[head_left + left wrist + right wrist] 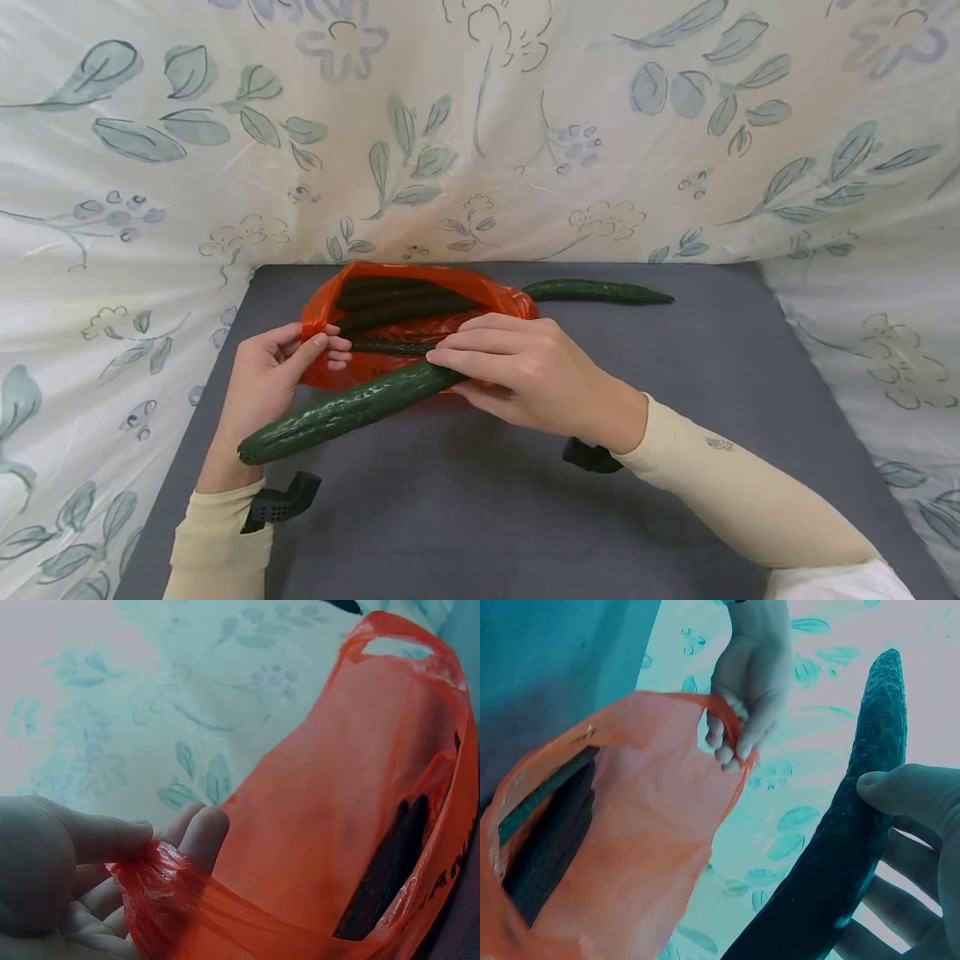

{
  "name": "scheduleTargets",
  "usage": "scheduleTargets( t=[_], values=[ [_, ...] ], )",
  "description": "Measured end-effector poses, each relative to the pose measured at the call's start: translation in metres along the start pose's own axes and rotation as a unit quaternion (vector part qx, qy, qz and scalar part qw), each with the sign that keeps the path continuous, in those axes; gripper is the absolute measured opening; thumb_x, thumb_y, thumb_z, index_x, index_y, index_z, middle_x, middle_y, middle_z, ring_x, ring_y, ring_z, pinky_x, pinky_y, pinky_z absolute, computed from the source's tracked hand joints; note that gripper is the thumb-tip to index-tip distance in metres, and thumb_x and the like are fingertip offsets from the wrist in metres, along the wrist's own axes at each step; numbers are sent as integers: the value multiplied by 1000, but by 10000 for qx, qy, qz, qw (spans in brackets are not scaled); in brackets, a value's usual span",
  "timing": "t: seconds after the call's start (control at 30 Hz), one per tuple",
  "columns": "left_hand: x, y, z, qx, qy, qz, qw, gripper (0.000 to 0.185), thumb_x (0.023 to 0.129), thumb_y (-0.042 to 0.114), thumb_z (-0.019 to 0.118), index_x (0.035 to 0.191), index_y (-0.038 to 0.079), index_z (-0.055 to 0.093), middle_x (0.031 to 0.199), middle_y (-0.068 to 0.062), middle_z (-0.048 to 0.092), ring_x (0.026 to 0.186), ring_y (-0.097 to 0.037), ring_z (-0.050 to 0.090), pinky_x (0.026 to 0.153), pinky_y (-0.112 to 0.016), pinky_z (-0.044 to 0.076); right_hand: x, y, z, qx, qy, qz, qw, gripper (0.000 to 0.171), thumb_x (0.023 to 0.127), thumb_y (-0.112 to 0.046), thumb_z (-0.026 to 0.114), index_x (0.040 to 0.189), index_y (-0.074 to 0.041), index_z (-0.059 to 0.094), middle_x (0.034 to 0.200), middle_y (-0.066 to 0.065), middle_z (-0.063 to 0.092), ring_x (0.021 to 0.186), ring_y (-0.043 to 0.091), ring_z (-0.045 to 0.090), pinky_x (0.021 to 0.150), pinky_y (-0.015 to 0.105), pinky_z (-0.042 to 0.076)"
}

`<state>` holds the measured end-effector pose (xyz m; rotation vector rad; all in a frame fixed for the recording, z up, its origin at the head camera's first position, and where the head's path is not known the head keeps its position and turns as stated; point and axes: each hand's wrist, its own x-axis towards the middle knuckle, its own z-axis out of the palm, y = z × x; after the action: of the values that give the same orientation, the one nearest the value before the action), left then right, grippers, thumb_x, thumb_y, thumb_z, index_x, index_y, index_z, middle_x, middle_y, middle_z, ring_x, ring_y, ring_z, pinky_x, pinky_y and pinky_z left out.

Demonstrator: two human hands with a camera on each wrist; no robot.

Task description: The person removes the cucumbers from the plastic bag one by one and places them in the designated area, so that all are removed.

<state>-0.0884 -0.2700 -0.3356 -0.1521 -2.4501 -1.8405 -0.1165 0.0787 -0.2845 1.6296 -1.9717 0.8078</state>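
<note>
right hand [525,375] grips a cucumber [345,411]; left hand [277,367] pinches the bag [390,312].

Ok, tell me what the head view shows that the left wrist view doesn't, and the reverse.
Only the head view shows the right hand holding a cucumber at the bag's mouth, a loose cucumber behind the bag, and the grey table. Only the left wrist view shows the bag's handle loop close up. Both show the left hand pinching the orange bag at its rim, dark cucumbers inside it, and the floral cloth.
</note>
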Motion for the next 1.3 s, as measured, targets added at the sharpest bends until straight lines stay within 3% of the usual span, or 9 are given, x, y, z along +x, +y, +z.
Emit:
scheduleTargets(
  t=[0.2, 0.3, 0.53, 0.87, 1.3],
  values=[
    [2, -1, 1, -244, 71, 319, 9992, 26, 109, 5, 64, 124, -17, 69, 102, -13, 81, 84, -19, 81, 82, -31, 65, -12, 7, -12, -129, 91, 205, 9997, 49, 83, -2, 93, 129, -6, 78, 120, 5, 78, 112, 23, 73, 93, 41, 64],
    [2, -2, 2, -416, 130, 235, 9988, 28, 110, 7, 65, 124, -16, 69, 102, -14, 81, 85, -21, 81, 81, -32, 66, -22, 12, -19, -240, 15, 420, 9988, 52, 81, -1, 94, 130, -7, 78, 121, 5, 78, 113, 24, 72, 92, 43, 64],
    [4, -3, 2, -281, 173, 207, 9992, 28, 110, 11, 66, 125, -13, 70, 104, -14, 81, 87, -23, 81, 83, -31, 65, -47, 25, -36, -485, -199, 1005, 9936, 52, 83, -1, 93, 132, -9, 78, 124, 5, 76, 114, 26, 71, 94, 46, 63],
    [3, -5, 1, -370, 209, 234, 9988, 26, 110, 9, 66, 123, -13, 71, 103, -13, 81, 86, -21, 81, 83, -31, 65, -75, 44, -58, -841, -66, 1631, 9830, 57, 76, 5, 96, 129, -9, 80, 122, 5, 77, 111, 26, 72, 86, 50, 65],
    [2, -7, -1, -538, 206, 206, 9981, 25, 109, 8, 67, 123, -12, 71, 103, -14, 80, 86, -23, 81, 83, -32, 65, -107, 64, -79, -1317, 70, 1910, 9727, 60, 71, 9, 96, 126, -10, 81, 118, 5, 78, 104, 25, 74, 84, 39, 57]
  ],
)
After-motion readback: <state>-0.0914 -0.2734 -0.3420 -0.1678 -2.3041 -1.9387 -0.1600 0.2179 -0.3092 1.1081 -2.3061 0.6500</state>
